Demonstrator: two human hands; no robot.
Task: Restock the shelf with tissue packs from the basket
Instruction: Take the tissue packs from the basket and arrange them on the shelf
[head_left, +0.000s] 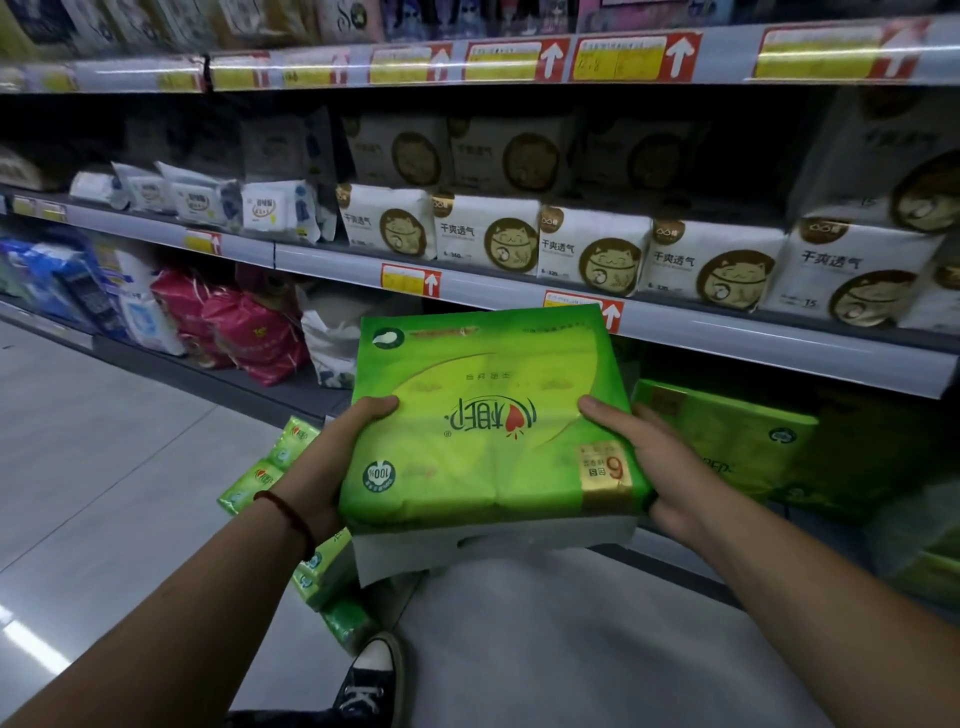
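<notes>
Landmark: green tissue pack (488, 415), held in the air in front of the shelf (727, 340).

- Pack: flat, top face up, print upside down to the camera, far edge overlapping the shelf rail. A "6" shows at its near right corner. 1 pack in hand.
- Left hand (337, 467): grips the pack's left edge, thumb flat on the top face, fingers wrapped underneath and out of sight. Red cord bracelet (291, 512) on the wrist.
- Right hand (657, 467): grips the pack's right edge, thumb on the top face, fingers curled round the side and under.
- Right of the pack, on the bottom shelf level: another green pack (727, 441) of the same print, lying flat.
- Below and left of the pack: several small green packs (291, 452) in a heap near the floor; cannot tell what holds them.
- Above the pack: a row of white cat-print packs (597, 249) on the rail's shelf, with a red-and-yellow price tag (410, 280) on the rail.
- Left of the pack, bottom level: red packs (249, 332).
- Directly below the pack: pale grey cloth (545, 634), identity unclear, and a black shoe (371, 675).
</notes>
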